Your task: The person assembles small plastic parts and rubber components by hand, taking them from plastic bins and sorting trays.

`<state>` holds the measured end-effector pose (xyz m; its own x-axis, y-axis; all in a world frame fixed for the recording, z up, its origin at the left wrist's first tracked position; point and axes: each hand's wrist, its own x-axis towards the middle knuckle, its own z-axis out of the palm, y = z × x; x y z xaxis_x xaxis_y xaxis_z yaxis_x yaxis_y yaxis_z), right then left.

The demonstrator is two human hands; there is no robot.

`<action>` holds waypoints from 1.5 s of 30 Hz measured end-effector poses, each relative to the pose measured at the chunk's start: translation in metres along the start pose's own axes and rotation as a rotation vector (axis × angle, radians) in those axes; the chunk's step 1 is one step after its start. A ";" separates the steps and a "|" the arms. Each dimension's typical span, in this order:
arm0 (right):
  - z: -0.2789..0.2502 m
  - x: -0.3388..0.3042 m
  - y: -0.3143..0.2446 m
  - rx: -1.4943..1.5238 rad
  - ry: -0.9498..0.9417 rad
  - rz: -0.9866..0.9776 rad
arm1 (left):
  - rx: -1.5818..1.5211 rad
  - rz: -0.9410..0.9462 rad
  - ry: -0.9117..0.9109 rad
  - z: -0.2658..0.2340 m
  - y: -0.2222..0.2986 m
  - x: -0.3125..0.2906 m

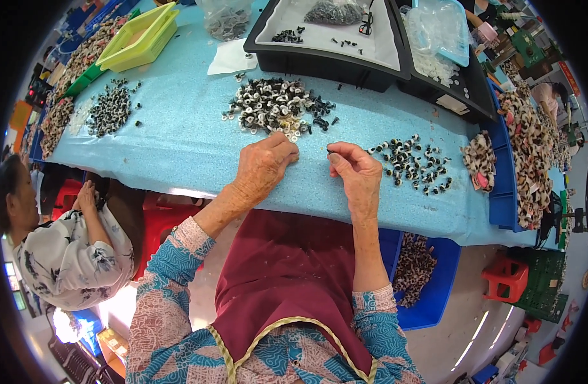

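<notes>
On the blue-covered table lies a heap of small white-and-black plastic pieces, with loose black pegs along its right side. My left hand is at the heap's near edge, fingers drawn together; what they hold, if anything, is hidden. A short way to the right, my right hand pinches a small black peg between thumb and forefinger. Beyond that hand spreads a looser group of black-and-white assembled pieces.
A black tray with a white lining stands at the back, beside a dark bin of clear bags and white discs. Yellow-green baskets and another pile of pieces are left. Blue crates hold spotted plush pieces. A person sits at left.
</notes>
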<state>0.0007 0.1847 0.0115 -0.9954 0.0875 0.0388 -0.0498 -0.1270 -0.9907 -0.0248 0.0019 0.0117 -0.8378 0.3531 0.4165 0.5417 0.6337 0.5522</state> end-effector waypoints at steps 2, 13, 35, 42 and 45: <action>0.001 -0.001 0.000 -0.004 0.003 0.002 | 0.013 -0.029 -0.009 -0.001 0.001 0.000; 0.008 -0.001 -0.003 0.247 -0.186 0.020 | -1.051 -0.824 0.043 -0.006 0.022 0.007; 0.009 -0.003 -0.005 0.107 -0.310 0.043 | -1.350 -0.871 -0.265 -0.015 0.012 0.000; 0.007 -0.003 0.000 0.170 -0.319 0.013 | -1.279 -0.858 -0.306 -0.014 0.017 0.003; 0.009 -0.003 0.002 0.194 -0.273 0.014 | -1.183 -0.806 -0.226 -0.008 0.017 0.000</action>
<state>0.0028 0.1750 0.0103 -0.9799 -0.1806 0.0850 -0.0243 -0.3147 -0.9489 -0.0152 0.0075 0.0273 -0.8690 0.3516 -0.3482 -0.4280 -0.1809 0.8855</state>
